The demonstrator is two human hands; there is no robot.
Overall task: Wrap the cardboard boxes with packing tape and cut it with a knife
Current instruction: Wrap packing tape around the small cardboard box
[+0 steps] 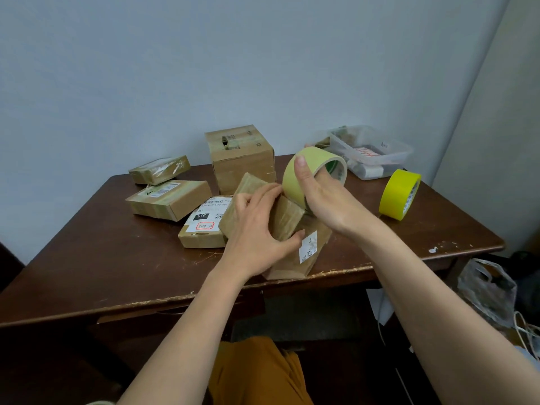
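Fingers of the right hand [318, 197] curl through the core of a pale khaki tape roll [295, 176], thumb laid over its outer face, holding it on edge against the small cardboard box [287, 216] near the desk's front edge. The left hand [257, 229] grips that box, fingers spread across its top and thumb hooked round the near corner. A white label [308, 247] on the box below carries digits too blurred to read surely. Just left lies a flat box [201, 228] whose label shows a barcode, "010" on a black patch and a red-outlined stamp. Further left sit two flat taped boxes [168, 200], behind stands a taller box [241, 157]. A bright yellow tape roll [399, 194] stands on edge at the right of the desk [102, 258], near a clear plastic tub [371, 152].
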